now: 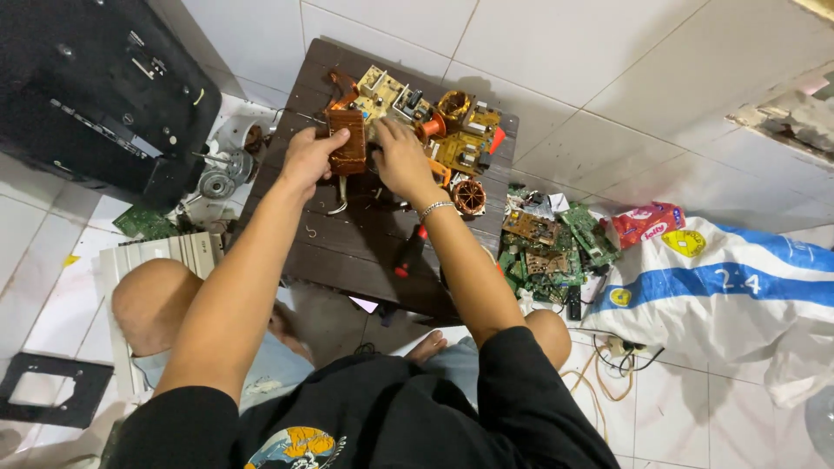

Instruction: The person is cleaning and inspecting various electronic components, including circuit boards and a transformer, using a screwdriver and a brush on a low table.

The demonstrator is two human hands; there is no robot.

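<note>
Left hand (308,156) grips a brown transformer (349,143) as right hand (401,161) presses flat on circuit board (391,100); prying apart looks next.

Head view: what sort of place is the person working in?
Probably an informal home electronics salvage spot on a white tiled floor. A low dark wooden table holds stripped circuit boards; more green boards are heaped beside a sack.
</note>
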